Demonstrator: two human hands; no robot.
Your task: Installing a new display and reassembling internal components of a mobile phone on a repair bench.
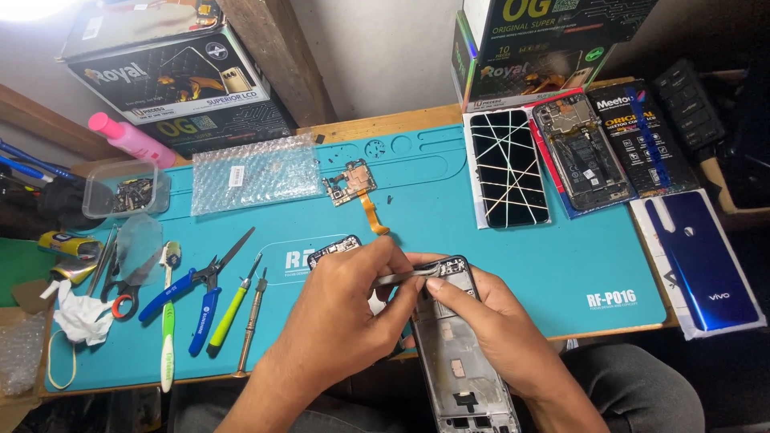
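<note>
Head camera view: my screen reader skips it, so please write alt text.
Two bare hands, left hand and right hand, work metal tweezers into the top of an opened phone frame on a teal repair mat. Pliers and screwdrivers lie left; a circuit board lies beyond.

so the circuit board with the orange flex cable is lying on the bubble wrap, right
Not quite. The circuit board with its orange flex cable lies on the blue mat, just right of the bubble wrap, not on it. The head view shows this.
</note>
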